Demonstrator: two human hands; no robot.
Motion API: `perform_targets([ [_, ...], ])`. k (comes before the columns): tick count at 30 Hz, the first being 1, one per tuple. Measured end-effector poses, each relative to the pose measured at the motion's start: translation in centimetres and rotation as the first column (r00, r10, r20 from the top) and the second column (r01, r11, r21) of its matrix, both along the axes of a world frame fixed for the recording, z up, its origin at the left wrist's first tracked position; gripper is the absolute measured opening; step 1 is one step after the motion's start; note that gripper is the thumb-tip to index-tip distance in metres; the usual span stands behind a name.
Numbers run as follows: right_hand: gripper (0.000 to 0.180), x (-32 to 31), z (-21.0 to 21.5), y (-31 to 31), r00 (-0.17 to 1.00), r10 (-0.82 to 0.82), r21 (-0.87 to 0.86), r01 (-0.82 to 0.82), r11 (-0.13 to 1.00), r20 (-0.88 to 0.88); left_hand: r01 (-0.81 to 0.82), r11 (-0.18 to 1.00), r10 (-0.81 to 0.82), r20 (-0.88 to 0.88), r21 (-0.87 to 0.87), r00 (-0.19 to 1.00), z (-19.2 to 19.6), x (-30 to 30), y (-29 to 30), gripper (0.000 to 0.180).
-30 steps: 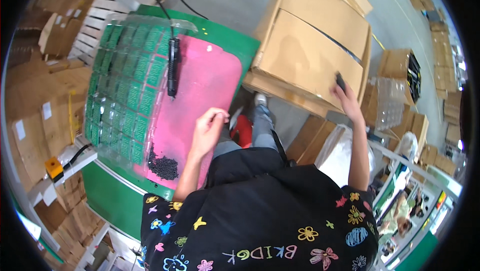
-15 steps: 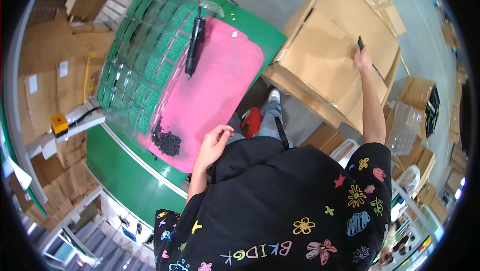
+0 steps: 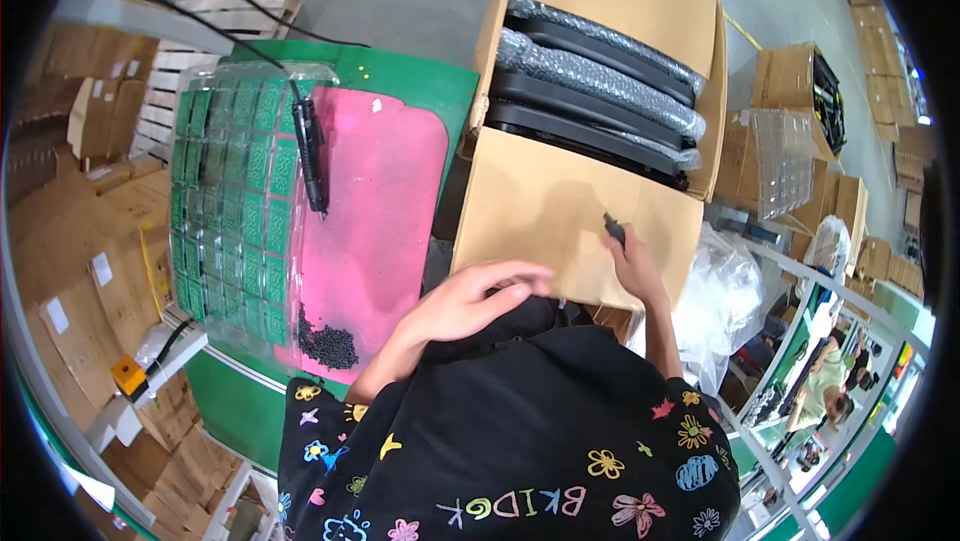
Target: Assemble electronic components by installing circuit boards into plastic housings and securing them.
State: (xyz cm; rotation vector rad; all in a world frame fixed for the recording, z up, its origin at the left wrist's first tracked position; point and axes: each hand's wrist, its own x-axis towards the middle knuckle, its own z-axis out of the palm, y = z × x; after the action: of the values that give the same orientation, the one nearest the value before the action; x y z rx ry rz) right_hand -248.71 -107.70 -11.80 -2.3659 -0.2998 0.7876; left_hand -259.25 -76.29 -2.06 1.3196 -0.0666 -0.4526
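Note:
My right hand [image 3: 638,266] is closed around a black utility knife [image 3: 614,229], held over the near flap of a large cardboard box [image 3: 560,201]. The box stands open. Inside lie several long black parts [image 3: 590,111] in a row, some covered in bubble wrap [image 3: 610,81]. My left hand [image 3: 475,299] holds nothing; its fingers stretch out toward the right, by the near left corner of the flap. Whether the fingertips touch the flap I cannot tell.
On the green table [image 3: 415,76] to the left lie a pink mat [image 3: 375,171], a black electric screwdriver [image 3: 311,156], clear trays with green boards [image 3: 235,211] and a pile of small black pieces [image 3: 328,343]. Clear plastic wrap [image 3: 715,291] and more boxes [image 3: 785,76] stand at the right.
The box top has gone from closed to open, showing the black parts. My right hand has come nearer with the knife. My left hand has moved right, from the mat's edge to the box.

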Motion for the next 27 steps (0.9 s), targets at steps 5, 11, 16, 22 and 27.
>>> perform_targets([
  [5,0.029,6.5,-7.2,-5.6,0.812,-0.479,0.032,0.498,0.866,0.333,-0.388,0.912,0.359,-0.714,0.133,0.601,-15.3,2.4,-7.3,0.058],
  [11,0.053,20.0,-8.7,-13.8,0.619,-0.365,-0.209,0.66,0.721,0.695,-0.719,0.694,0.569,-0.646,0.043,0.51,-23.7,12.1,-4.1,0.058],
  [16,0.063,24.9,-15.4,-20.1,0.632,-0.528,-0.208,0.73,0.651,0.568,-0.862,0.479,0.702,-0.661,0.163,0.265,-25.6,17.3,-6.8,0.037],
  [22,0.053,27.8,-14.6,-20.2,0.809,-0.502,-0.14,0.559,0.817,0.306,-0.766,0.442,0.866,-0.444,0.466,0.23,-30.0,23.6,-4.2,0.04],
  [27,0.033,28.5,-14.6,-13.3,0.795,-0.606,0.147,0.602,0.785,-0.025,-0.814,0.357,0.922,-0.314,0.457,0.228,-32.4,28.4,3.7,0.042],
])
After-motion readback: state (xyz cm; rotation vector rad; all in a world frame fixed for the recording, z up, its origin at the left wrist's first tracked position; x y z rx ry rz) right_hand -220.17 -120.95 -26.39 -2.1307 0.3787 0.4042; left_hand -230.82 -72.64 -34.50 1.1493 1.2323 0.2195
